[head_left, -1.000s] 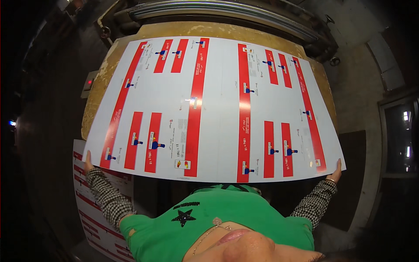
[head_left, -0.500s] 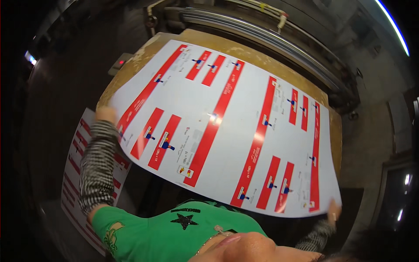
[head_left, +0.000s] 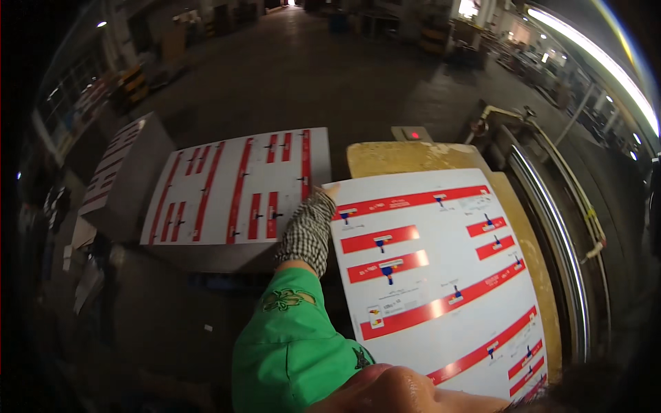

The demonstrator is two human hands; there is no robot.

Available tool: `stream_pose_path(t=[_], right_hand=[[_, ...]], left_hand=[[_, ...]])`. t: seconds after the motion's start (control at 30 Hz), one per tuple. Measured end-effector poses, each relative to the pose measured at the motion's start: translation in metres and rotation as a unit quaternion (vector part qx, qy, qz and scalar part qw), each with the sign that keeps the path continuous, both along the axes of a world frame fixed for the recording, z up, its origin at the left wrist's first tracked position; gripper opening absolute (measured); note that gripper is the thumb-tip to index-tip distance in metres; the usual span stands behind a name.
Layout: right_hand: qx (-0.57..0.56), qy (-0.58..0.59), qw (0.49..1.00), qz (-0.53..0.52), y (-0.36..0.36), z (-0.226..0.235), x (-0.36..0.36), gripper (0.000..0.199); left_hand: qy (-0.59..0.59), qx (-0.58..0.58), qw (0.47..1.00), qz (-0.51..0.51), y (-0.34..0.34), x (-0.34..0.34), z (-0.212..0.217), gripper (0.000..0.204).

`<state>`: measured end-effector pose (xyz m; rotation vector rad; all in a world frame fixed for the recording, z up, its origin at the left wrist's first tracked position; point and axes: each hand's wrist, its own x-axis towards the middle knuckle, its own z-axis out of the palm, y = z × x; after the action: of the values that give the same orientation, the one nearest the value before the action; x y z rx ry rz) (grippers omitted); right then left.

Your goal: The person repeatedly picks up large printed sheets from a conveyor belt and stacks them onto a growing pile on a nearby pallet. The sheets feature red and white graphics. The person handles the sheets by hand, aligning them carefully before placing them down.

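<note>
yellow table (head_left: pixel 413 157), printed sheet (head_left: pixel 441 275) on it

I am seeing a stack of printed red-and-white sheets (head_left: pixel 241 186) lying flat to the left, with a second such stack (head_left: pixel 113 172) farther left on a grey block. A yellowish table (head_left: pixel 406 157) is showing at centre, a red-lit button box (head_left: pixel 412 133) sitting just beyond it, and metal rollers (head_left: pixel 558 227) are running along its right.

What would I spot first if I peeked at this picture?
The big glossy white sheet with red bands, held at its far left corner by the left hand over a yellowish table. Just left sits a stack of matching sheets, with a dim workshop floor beyond.
</note>
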<state>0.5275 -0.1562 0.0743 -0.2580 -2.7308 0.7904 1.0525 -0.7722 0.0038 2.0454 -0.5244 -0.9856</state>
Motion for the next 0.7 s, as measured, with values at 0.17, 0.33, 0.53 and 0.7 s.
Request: stream_pose_path(t=[0.17,0.33,0.53,0.7], right_hand=[[-0.045,-0.037,0.998,-0.029,0.012,-0.014,-0.007,0.067],[-0.092,-0.046,0.984,-0.145,0.071,-0.029,-0.009,0.068],[-0.169,-0.037,0.941,-0.290,0.147,-0.048,0.013,0.069],[-0.223,-0.018,0.910,-0.350,0.192,-0.073,0.032,0.070]], left_hand=[[0.209,0.066,0.943,-0.250,0.152,-0.046,0.038,0.073],[0.641,0.225,0.655,-0.333,0.308,-0.113,0.016,0.054],[0.577,0.140,0.721,-0.357,0.333,-0.153,0.031,0.044],[0.553,0.052,0.746,-0.366,0.342,-0.153,0.016,0.040]])
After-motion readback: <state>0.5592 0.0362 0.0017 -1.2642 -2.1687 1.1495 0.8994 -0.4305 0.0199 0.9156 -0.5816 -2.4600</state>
